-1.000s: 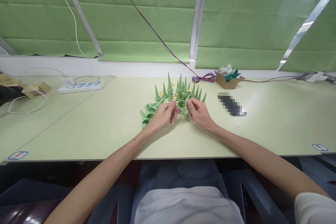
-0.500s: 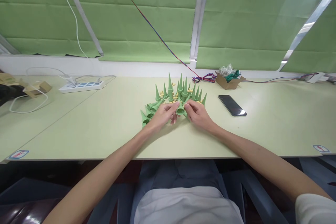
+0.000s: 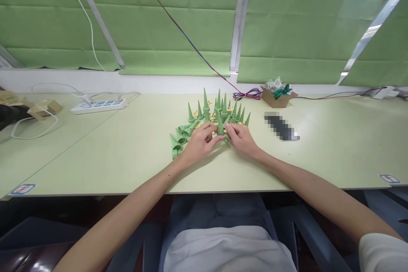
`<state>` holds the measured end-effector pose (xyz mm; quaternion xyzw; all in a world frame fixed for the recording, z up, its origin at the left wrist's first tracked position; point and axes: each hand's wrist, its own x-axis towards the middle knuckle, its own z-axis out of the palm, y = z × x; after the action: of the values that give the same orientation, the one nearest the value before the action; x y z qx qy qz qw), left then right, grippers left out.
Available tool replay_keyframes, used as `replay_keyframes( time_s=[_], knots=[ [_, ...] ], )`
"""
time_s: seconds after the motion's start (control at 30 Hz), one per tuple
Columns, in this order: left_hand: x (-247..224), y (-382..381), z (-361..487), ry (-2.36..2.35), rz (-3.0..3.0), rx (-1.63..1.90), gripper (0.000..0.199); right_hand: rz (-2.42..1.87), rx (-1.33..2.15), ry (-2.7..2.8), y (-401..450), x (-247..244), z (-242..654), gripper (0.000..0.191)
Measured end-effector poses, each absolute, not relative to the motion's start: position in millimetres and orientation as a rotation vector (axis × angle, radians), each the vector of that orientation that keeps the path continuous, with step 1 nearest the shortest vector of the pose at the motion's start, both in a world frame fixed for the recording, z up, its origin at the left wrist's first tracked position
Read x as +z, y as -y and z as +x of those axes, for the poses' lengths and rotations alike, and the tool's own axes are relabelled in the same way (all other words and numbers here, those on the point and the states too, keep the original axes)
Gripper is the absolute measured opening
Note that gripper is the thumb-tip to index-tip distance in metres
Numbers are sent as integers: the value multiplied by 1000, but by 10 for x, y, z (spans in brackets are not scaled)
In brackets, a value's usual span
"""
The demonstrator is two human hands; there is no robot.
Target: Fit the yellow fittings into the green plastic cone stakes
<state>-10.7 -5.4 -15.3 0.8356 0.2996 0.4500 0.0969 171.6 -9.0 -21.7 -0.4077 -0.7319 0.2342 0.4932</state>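
A green plastic cone (image 3: 220, 125) stands point up between my two hands, just above the table. My left hand (image 3: 204, 139) grips it from the left, thumb at its lower end and fingers behind. From the right, my right hand (image 3: 239, 137) pinches at the cone's side; whatever small piece sits in that pinch is hidden. Behind the hands several more green cones (image 3: 206, 102) stand upright, with small yellow pieces (image 3: 231, 109) among them. Other green cones (image 3: 181, 137) lie on their sides left of my left hand.
A pixelated dark phone (image 3: 281, 126) lies to the right. Behind it stand a small cardboard box (image 3: 278, 100) with plastic wrap and a coiled red-blue cable (image 3: 251, 94). A white power strip (image 3: 98, 105) and a cardboard piece (image 3: 46, 108) are at the left. The table's front edge (image 3: 236, 191) runs before me.
The held cone has turned from its hollow base facing me to point up. My left hand's fingers have shifted around it, thumb now low; the right hand stays nearly in place.
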Motion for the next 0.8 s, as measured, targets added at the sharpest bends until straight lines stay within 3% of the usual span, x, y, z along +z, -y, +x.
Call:
replay_keyframes(
  time_s=[0.13,0.4,0.6,0.8],
  knots=[
    [-139,57,-95,-995,2423,1300,19,-977,635,1728,90,-238,1706,49],
    [-58,136,-84,-1126,2146,1312,31,-936,698,1644,105,-215,1698,48],
    [-13,135,-87,-1183,2030,1178,65,-907,708,1688,114,-218,1723,43],
    [-9,137,-95,-1122,1987,1087,62,-851,724,1741,126,-225,1732,38]
  ],
)
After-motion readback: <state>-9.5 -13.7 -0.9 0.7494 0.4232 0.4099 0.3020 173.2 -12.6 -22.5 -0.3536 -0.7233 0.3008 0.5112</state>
